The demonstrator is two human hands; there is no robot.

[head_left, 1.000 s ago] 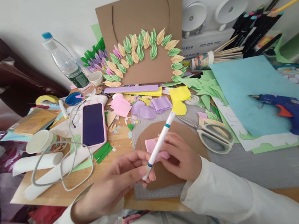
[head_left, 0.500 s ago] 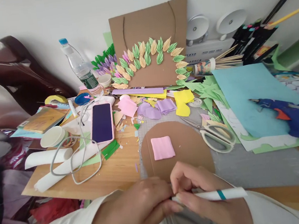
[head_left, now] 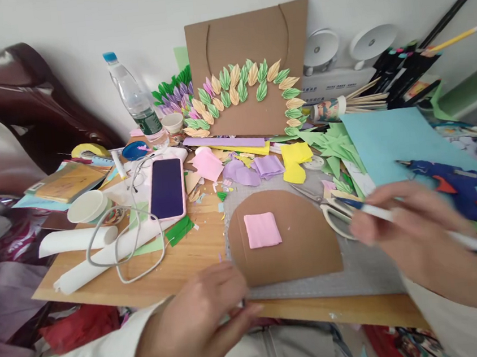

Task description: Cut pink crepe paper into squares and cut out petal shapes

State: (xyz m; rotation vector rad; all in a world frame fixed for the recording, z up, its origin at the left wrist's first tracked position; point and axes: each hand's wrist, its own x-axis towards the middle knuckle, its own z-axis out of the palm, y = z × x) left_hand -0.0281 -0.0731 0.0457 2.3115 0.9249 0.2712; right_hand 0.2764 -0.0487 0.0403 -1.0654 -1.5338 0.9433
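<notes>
My right hand, blurred by motion, grips a white pen with a dark blue tip and a teal band. It is over the right part of the mat, in front of the white-handled scissors. My left hand is closed at the table's front edge. Its fingers pinch a small dark-ended piece, which looks like the pen cap and is mostly hidden. Between the hands lies a brown cardboard piece with a rounded top and straight front edge. A folded pink crepe paper square rests on it.
A blue glue gun lies on blue paper at right. At left are a phone, a looped cable and white rolls. Behind stand a water bottle and a leaf-trimmed cardboard panel. Paper scraps lie between.
The hands were together on the pen. My right hand has moved right and up with it, its dark tip now showing. My left hand has shifted slightly left.
</notes>
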